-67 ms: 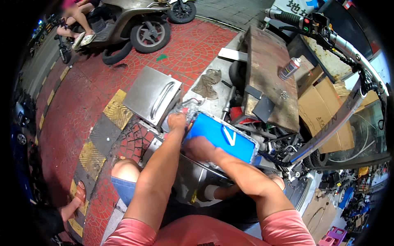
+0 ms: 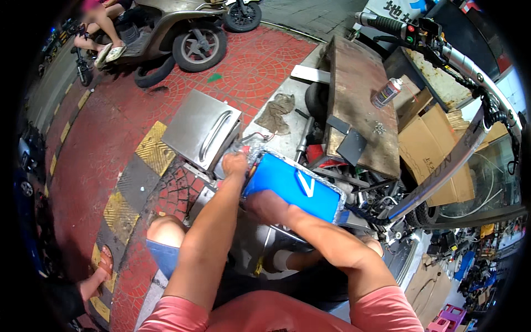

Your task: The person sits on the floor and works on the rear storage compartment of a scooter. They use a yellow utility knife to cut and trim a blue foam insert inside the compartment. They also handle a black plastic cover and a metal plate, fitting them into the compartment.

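My left hand (image 2: 235,166) is closed on something small at the left end of a blue box (image 2: 321,202) with a silvery, crinkled rim and white markings on top. What it grips is hidden; red bits and wires (image 2: 255,138) show just beyond it. My right hand (image 2: 265,203) is smeared by motion over the box's lower left corner, so its fingers cannot be made out. A brushed-steel case with a curved handle (image 2: 193,127) stands to the left of my left hand, and a crumpled brown rag (image 2: 275,113) lies beyond the blue box.
A worn board (image 2: 362,72) bears a spray can (image 2: 387,93). Cardboard (image 2: 437,155) and a bicycle frame (image 2: 459,160) are at right. A scooter (image 2: 166,27) with someone seated (image 2: 105,25) is upper left. Another person's sandalled foot (image 2: 104,261) is lower left. My knee (image 2: 166,232) flanks the work.
The whole view has shifted slightly, putting things a little farther left in the picture. My right hand is still blurred over the box; my left hand stays at its left end.
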Demonstrator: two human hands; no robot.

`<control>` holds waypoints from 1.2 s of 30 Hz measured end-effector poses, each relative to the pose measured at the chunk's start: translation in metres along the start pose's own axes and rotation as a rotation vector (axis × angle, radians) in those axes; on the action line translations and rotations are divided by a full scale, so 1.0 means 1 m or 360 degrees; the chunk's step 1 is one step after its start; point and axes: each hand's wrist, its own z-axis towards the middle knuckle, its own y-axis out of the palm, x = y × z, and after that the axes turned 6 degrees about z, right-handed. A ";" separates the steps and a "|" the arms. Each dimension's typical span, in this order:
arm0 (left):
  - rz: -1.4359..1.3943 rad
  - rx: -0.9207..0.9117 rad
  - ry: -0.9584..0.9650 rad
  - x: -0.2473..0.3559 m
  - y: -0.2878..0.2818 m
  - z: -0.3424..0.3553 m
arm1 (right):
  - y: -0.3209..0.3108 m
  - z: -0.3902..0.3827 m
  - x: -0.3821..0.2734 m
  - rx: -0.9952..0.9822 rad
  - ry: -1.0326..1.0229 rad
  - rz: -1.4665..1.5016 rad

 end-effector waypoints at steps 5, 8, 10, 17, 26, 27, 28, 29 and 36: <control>-0.0125 0.0099 -0.0024 -0.020 0.023 0.007 | -0.033 -0.031 0.067 0.0452 0.0603 0.1225; -0.0244 -0.0022 0.0036 -0.016 0.024 0.012 | -0.059 -0.027 0.147 0.1499 0.1286 0.1967; -0.0412 -0.0142 -0.0009 -0.026 0.014 0.011 | -0.061 -0.022 0.149 0.1477 0.1712 0.1515; -0.0818 -0.0420 -0.0018 0.015 -0.025 -0.027 | 0.043 0.025 0.056 0.0938 0.1490 0.1158; -0.0888 -0.0621 -0.0203 0.009 -0.034 -0.022 | 0.072 0.048 0.032 0.1294 0.1532 0.1134; -0.0958 -0.0628 -0.0225 0.006 -0.034 -0.022 | 0.071 0.049 0.032 0.1287 0.1555 0.1136; -0.1028 -0.0636 -0.0248 0.004 -0.034 -0.023 | 0.070 0.050 0.032 0.1279 0.1580 0.1138; -0.1103 -0.0640 -0.0263 0.002 -0.035 -0.022 | 0.069 0.051 0.031 0.1301 0.1576 0.1131; -0.0588 -0.0197 -0.0133 -0.006 -0.019 -0.016 | 0.067 0.051 0.031 0.1474 0.1545 0.1150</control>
